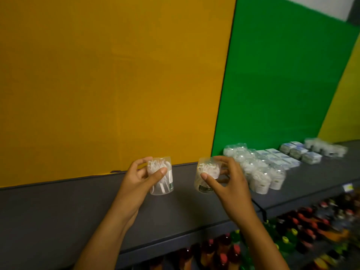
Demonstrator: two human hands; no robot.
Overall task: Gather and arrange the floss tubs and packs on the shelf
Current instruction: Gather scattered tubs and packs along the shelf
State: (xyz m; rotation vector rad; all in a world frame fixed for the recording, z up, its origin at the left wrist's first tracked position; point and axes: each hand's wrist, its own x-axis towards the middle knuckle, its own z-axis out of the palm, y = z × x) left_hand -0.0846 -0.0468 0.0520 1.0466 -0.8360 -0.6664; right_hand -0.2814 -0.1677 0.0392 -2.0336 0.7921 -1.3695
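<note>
The left hand (140, 178) grasps a clear round plastic floss tub (161, 176) between thumb and fingers, above the dark grey shelf (58, 207). The right hand (226, 184) grasps a second clear floss tub (206, 175), just right of the first, tilted. Further right along the shelf stands a cluster of clear tubs (257, 170), then white-and-blue flat packs (280, 158). Below the shelf sit coloured bottles (292, 230).

I hold one tub (161, 176) in my left hand (136, 184), another tub (207, 175) in my right hand (228, 184), above the shelf (78, 207). Rows of tubs (257, 172) sit right of them; packs (280, 158) behind those.
</note>
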